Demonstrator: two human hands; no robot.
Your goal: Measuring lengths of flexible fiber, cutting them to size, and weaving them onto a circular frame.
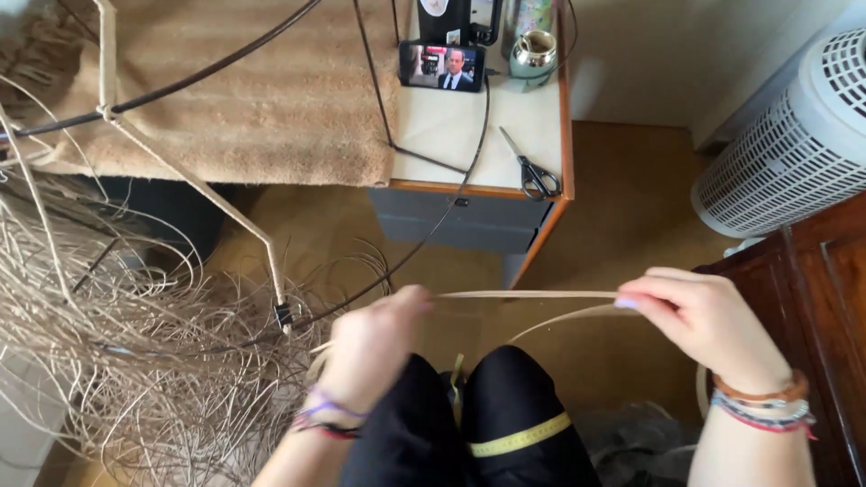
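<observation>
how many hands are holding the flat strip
2. The left hand pinches the pale flat strip at its left end, above the knees; the right hand pinches it at the right, beside the dark wooden cabinet.

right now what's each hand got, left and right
Left hand: closed, pinching one end of the flat reed strip.
Right hand: closed, fingers pinching the same strip at its other end.
</observation>
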